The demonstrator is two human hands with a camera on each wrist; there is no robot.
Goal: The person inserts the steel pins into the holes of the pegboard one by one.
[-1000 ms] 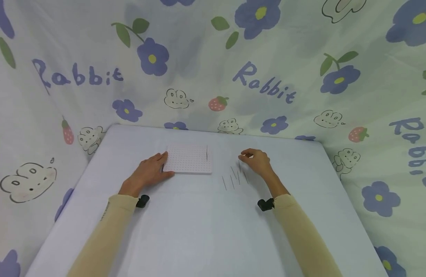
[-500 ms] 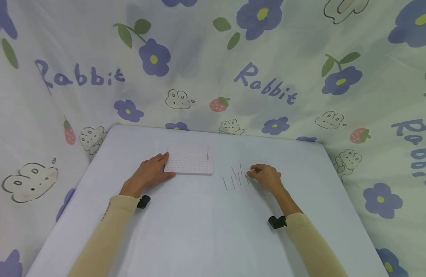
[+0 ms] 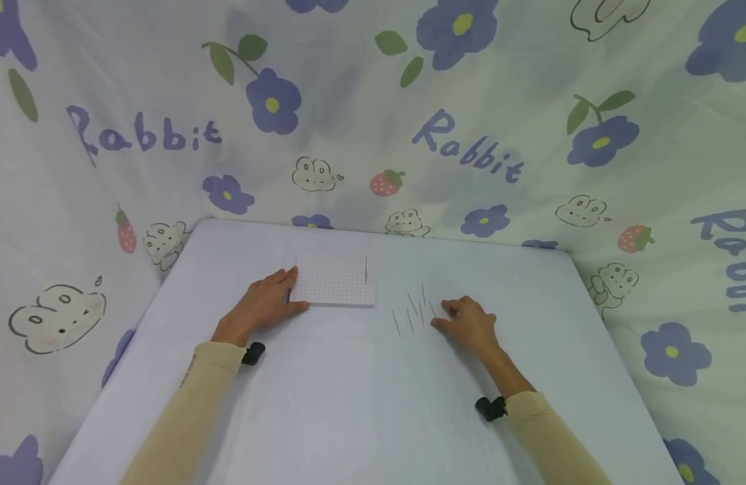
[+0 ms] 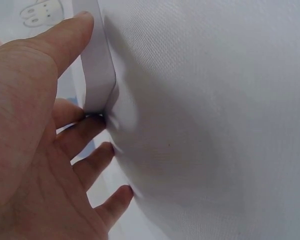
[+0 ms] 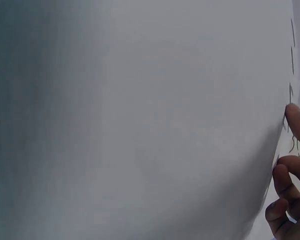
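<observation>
A white board with rows of small holes lies on the table. My left hand rests against its left side, fingers extended; the thumb lies along the near edge, as the left wrist view shows on the board's side. Thin dark needle-like sticks stand at the board's right end. Several more such sticks lie loose to the right of the board. Over the rightmost stick is my right hand, thumb and index finger apart on either side. Whether a fingertip touches that stick cannot be told.
The white-covered table ends at a back edge against a hanging curtain printed with flowers, rabbits and lettering. A small black wrist camera sits on the right wrist, another camera on the left.
My right hand has come down and toward me, from beyond the loose sticks to the rightmost one, and its thumb and index finger have parted. The left hand stays at the board.
</observation>
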